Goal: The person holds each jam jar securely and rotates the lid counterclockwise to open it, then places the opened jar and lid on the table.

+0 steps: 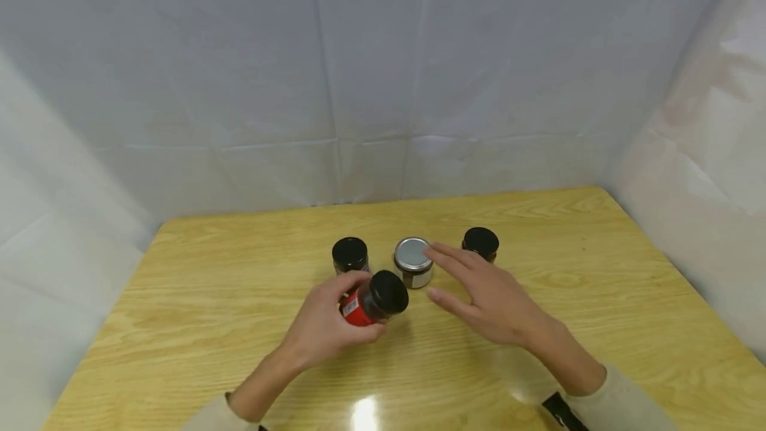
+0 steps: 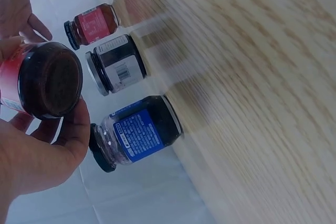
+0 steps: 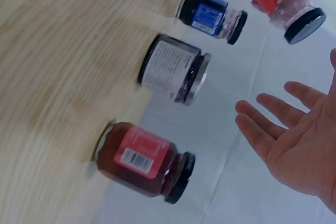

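The red-labelled jar was held off the tabletop, nearer than the other jars, tilted with its black lid to the right and its base to the left. The left hand had hold of it, fingers and thumb curled round its body and spread only as wide as the glass. In the left wrist view its dark, round base showed.

Just beyond it stood the blue-labelled jar, upright under a black lid and partly hidden in the head view. To the right of that, near but apart, the silver-lidded jar stood upright, its pale label crowded with small print. The right hand was near that jar, fingers extended and slightly parted, thumb held away, gripping nothing; the right wrist view showed its fingertips clear of the glass.

Farther right, beyond the right hand and partly covered by it in the head view, stood the reddish-brown jar, upright, with a black lid and a barcode on its red label.

Pale sleeves covered both forearms. A whitish sheet rose behind the tabletop's far edge.
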